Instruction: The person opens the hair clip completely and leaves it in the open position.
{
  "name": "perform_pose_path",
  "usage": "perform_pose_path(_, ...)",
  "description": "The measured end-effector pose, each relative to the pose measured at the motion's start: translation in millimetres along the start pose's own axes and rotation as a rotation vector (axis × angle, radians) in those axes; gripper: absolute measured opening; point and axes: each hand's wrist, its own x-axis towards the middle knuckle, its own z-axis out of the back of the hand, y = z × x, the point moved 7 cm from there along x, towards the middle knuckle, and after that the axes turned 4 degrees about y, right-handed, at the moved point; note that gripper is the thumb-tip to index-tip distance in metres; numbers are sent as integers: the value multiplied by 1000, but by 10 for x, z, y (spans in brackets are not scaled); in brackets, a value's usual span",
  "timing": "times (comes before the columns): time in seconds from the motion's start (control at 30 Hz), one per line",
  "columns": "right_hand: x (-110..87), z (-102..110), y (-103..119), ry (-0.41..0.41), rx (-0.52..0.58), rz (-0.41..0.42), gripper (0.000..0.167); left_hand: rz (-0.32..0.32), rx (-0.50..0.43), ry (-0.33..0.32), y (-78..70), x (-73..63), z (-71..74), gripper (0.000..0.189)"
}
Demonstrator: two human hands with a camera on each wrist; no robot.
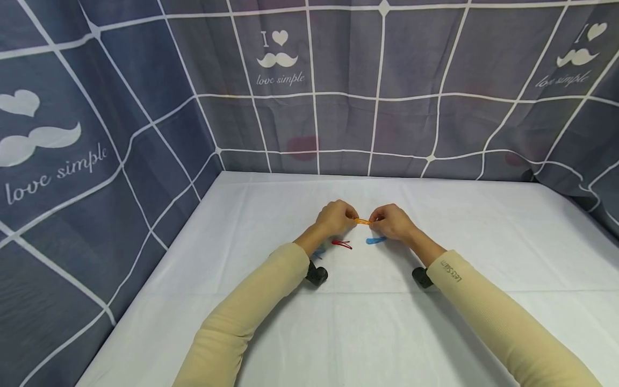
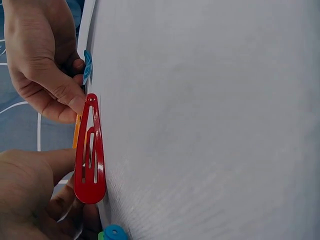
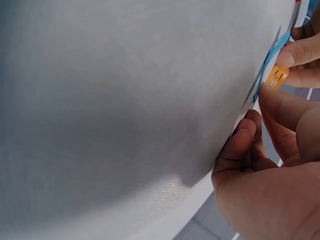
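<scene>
Orange snap clip point(image 1: 363, 221) — slim, slotted — pinched at opposite ends by both hands point(image 1: 337, 218) point(image 1: 394, 222)

Right hand point(image 2: 47, 67) at ten o'clock, left hand point(image 2: 35, 192) at eight, both pinching an orange piece point(image 2: 76, 137) at nine! Red clip point(image 2: 100, 155) looms between eight and nine, blue piece point(image 2: 88, 67) at ten, blue-and-green bit point(image 2: 115, 232) at seven.
</scene>
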Motion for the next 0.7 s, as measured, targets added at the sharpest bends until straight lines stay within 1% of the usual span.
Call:
perform_pose_path(0.33,-15,-18,-8,17,3,-24,7,-9,12,4,3,3,-11,11)
perform_pose_path(0.47,-32,-21,7,32,29,-21,8,-9,4,6,12,-1,-11,11)
perform_pose_path(0.57,-46,-14,16,45,65,-9,9,-20,-29,5,17,-8,-7,11)
perform_pose_path(0.7,-62,3,29,54,106,16,11,-51,-96,1,27,-22,10,12)
